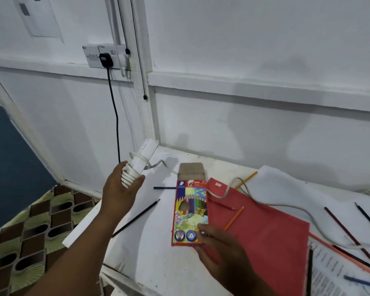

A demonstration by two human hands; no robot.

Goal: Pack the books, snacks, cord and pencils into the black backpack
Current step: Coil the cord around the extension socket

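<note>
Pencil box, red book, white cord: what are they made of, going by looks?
Pencil box: thin cardboard with a glossy printed front; the open top flap shows raw brown board.
Red book: looks like matte card or paper cover, flat and even in colour; could be thin plastic.
White cord: flexible plastic or rubber sheath, judging by its smooth bends and the coils in the left hand.

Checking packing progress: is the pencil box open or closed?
Open: the pencil box has its brown top flap raised; the right hand holds it.

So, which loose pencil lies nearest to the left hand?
The long dark pencil lying diagonally on the white table, just right of the left hand and its forearm. The other pencils lie further right.
</note>
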